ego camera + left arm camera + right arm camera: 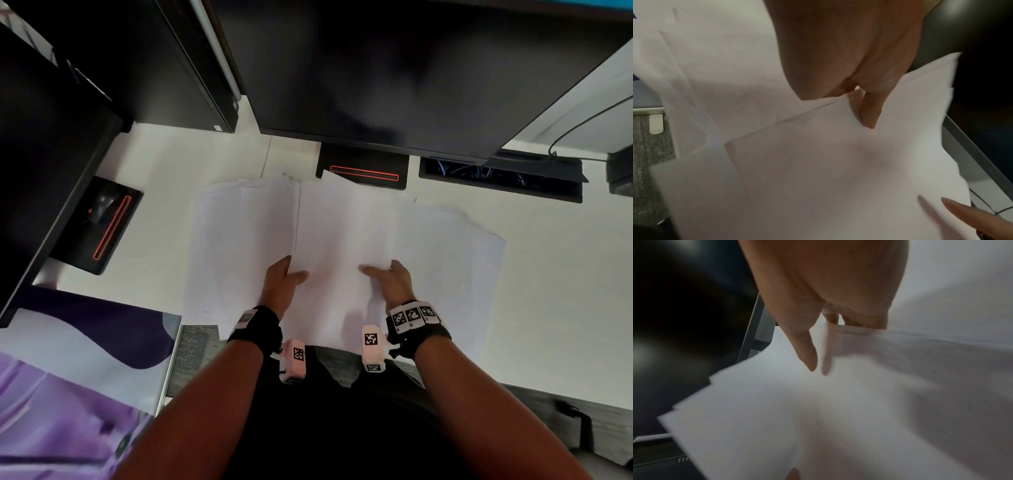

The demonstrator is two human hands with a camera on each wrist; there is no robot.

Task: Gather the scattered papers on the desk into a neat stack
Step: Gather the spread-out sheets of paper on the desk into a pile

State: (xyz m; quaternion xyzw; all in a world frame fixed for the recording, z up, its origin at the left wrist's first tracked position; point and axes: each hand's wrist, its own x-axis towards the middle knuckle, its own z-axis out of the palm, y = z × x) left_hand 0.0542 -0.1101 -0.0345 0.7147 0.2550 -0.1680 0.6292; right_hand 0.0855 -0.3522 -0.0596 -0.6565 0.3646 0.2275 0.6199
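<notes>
No legible writing; sheets blank. Left hand (pixel 282 279) and right hand (pixel 394 279) pinch centre stack (pixel 342 233) edges, thumbs on top, mid-desk (pixel 548 274). Loose papers (pixel 239 240) flank it. Head view alone shows monitor (pixel 411 68).

Light was dim and even; both wrist views were motion-blurred, soft shadows fell on the papers (pixel 342 233), edges bowed.

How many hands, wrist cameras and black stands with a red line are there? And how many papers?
Hands: 2 (left hand, right hand)
Wrist cameras: 2
Red-lined black stands: 2
Papers: overlapping, cannot count
Total: 6, papers aside
</notes>
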